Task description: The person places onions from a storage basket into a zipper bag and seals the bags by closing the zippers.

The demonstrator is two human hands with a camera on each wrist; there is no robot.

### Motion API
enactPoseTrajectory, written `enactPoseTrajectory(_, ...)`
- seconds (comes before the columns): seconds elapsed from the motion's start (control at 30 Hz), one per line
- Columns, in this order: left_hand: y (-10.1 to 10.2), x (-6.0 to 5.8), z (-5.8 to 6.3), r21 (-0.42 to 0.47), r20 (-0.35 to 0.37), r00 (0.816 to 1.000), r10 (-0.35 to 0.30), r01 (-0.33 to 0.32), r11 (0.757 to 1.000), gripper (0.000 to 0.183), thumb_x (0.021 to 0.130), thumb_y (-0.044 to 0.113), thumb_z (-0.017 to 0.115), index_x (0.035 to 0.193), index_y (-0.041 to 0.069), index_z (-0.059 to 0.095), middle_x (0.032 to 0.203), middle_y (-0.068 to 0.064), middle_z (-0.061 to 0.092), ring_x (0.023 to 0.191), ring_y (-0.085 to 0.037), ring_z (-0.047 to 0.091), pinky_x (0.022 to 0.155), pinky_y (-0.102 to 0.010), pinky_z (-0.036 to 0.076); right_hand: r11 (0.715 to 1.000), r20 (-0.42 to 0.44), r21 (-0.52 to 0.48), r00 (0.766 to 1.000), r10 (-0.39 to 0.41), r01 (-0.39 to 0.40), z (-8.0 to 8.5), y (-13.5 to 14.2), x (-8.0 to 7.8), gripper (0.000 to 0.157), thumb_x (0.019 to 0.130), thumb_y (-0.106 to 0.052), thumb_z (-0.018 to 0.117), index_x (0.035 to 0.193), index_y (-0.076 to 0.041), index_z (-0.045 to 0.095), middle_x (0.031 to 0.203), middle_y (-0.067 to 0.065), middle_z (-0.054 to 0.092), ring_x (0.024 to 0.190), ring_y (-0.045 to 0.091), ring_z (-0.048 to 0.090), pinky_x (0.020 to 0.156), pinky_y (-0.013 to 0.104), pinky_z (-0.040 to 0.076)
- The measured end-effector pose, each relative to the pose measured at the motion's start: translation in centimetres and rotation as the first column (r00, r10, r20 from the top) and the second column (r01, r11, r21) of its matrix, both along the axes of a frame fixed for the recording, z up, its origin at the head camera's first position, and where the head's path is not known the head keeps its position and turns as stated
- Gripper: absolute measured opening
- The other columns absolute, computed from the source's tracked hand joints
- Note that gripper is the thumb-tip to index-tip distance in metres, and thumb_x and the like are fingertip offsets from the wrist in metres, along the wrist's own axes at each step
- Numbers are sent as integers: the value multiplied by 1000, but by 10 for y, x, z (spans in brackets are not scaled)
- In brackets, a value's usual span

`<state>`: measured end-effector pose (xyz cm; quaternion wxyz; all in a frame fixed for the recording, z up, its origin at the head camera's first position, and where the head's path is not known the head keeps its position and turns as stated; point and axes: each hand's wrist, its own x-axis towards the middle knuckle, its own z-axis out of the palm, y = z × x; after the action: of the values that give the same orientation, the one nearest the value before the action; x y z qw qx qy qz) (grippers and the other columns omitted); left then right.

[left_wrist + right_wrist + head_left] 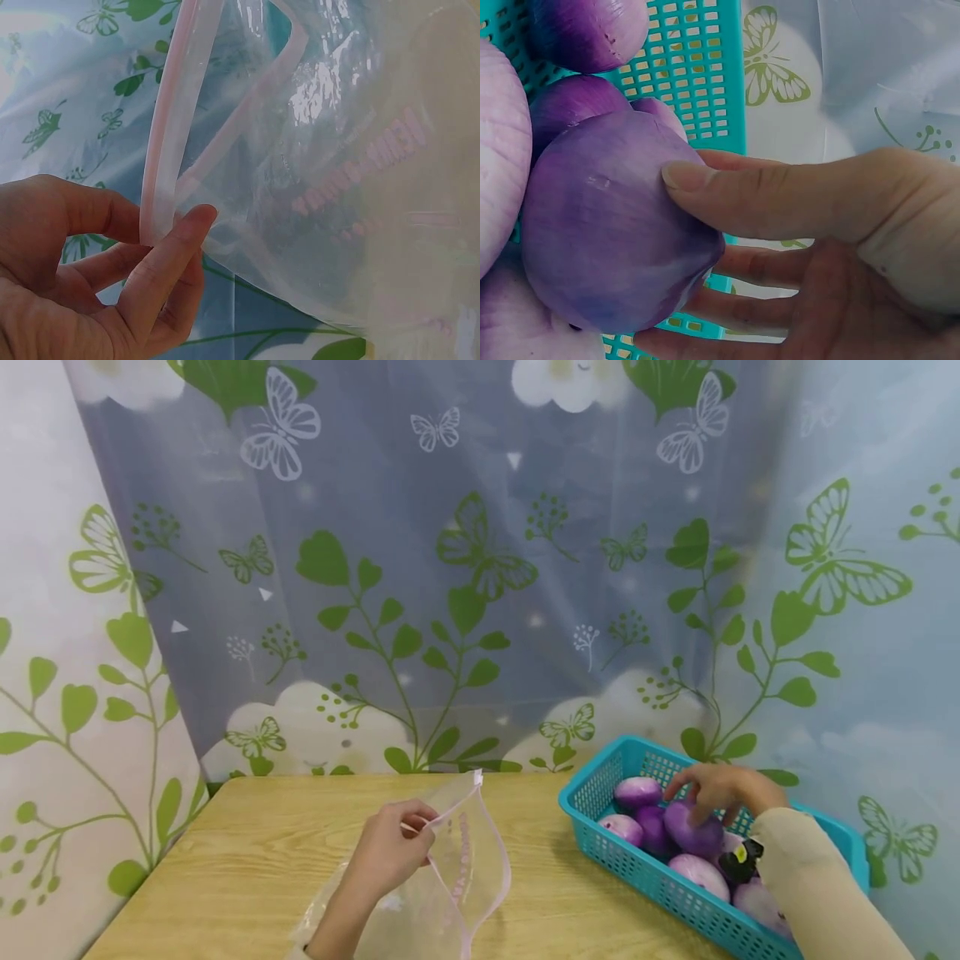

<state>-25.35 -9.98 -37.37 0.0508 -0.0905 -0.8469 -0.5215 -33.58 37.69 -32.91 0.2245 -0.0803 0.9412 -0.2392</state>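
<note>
My left hand [393, 852] pinches the rim of a clear zip bag [483, 852] with pink edging. In the left wrist view the thumb and fingers close on one corner of the bag's mouth, which gapes apart; pink lettering marks the plastic. Over at the right, my right hand [723, 792] grips a purple onion [615, 225] inside a turquoise basket [637, 870]. Its thumb presses on the onion's side, and the other fingers reach behind it, partly hidden. Other purple and paler onions [697, 874] lie around it in the basket.
A wood-grain table [255, 843] bears the bag and the basket. Behind it hangs a sheet [570, 577] printed with leaves and butterflies. A small black object [741, 860] with a yellow mark sits at the right wrist.
</note>
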Motion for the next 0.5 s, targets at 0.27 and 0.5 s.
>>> enactPoseTrajectory(0.27,0,0,0,-9,1,1000,3,-3,1000,18,91,0,61,104,3,74,96,-13,69,70,-18,68,60,-26,64,1000,0,2,1000,1,-1,-3,0,0,54,86,-3,75,137,-2,58,130,34,55,113,38,64,81,52,65)
enactPoseTrajectory(0.5,-1,-1,-1,-15,-16,1000,13,-13,1000,18,90,0,62,102,4,74,94,-12,70,69,-15,67,58,-24,63,1000,1,-1,1000,6,-6,-3,-1,-3,56,86,-5,76,138,-1,56,129,32,55,110,35,64,79,50,65)
